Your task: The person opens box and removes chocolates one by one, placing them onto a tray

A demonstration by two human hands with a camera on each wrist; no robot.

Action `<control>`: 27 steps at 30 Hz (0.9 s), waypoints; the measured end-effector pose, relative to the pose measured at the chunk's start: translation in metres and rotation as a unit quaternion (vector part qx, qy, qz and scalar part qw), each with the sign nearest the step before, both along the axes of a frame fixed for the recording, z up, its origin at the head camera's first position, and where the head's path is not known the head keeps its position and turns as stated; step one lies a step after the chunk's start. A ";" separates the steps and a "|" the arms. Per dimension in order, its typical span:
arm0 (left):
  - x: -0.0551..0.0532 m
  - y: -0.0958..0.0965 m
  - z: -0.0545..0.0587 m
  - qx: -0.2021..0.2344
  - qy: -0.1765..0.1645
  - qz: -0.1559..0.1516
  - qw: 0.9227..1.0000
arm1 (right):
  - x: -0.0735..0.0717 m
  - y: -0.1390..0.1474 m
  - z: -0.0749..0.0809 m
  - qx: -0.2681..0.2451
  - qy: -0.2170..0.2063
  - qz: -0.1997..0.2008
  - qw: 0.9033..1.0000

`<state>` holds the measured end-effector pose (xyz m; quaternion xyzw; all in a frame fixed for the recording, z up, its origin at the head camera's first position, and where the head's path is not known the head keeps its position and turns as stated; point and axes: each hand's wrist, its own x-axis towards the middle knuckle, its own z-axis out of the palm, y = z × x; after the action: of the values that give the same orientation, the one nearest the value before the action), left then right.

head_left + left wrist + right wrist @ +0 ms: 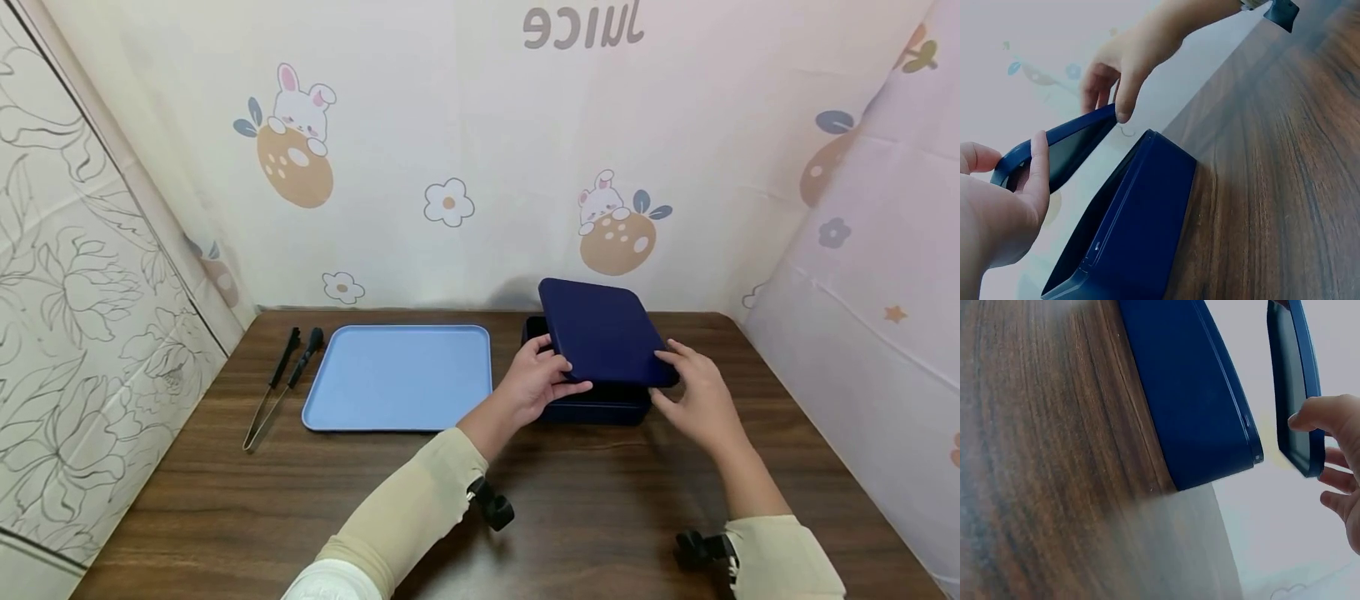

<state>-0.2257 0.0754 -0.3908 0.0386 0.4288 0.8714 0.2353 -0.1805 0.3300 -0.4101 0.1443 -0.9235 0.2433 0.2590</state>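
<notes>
A dark blue lid (600, 329) is held tilted above a matching dark blue box (596, 412) at the back right of the table. My left hand (531, 379) grips the lid's left edge, thumb on one face and fingers on the other. At the opposite edge, my right hand (697, 396) pinches the lid's front right corner. Both wrist views show a gap between the lid (1079, 134) and the open box (1194, 387). The lid hides most of the box's inside, which looks dark where it shows.
Left of the box lies a light blue tray (401, 379) with a raised rim. Farther left, a pair of metal tongs (277, 387) with black tips lies on the brown wooden table (585, 517). A patterned curtain (450, 125) hangs behind the table.
</notes>
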 end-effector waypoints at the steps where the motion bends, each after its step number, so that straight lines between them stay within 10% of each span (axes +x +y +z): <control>1: 0.000 0.000 0.000 0.002 -0.001 -0.001 1.000 | 0.002 0.001 -0.001 -0.025 -0.007 -0.012 1.000; 4: 0.001 -0.001 -0.002 0.012 -0.004 -0.003 1.000 | 0.009 0.003 -0.002 -0.144 -0.070 -0.037 0.986; 7: 0.003 0.000 -0.003 0.024 -0.004 -0.008 1.000 | 0.016 0.000 -0.001 -0.333 -0.143 -0.012 0.932; 9: 0.004 0.001 -0.003 0.030 -0.004 -0.010 0.999 | 0.019 -0.002 0.000 -0.486 -0.168 0.041 0.857; 13: 0.007 0.003 -0.003 0.035 -0.001 -0.014 0.999 | 0.021 -0.008 0.001 -0.710 -0.157 0.167 0.665; 16: 0.010 0.004 -0.004 0.035 0.001 -0.018 0.999 | 0.020 -0.010 0.000 -0.774 -0.148 0.220 0.575; 20: 0.011 0.005 -0.007 0.032 0.004 -0.022 0.999 | 0.020 -0.012 0.000 -0.801 -0.144 0.232 0.533; 27: 0.011 0.005 -0.009 0.031 0.010 -0.020 0.999 | 0.020 -0.012 0.003 -0.809 -0.145 0.241 0.517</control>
<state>-0.2146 0.0800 -0.3994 0.0630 0.4027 0.8790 0.2474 -0.1603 0.3184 -0.4074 0.0523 -0.2836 0.9557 0.0583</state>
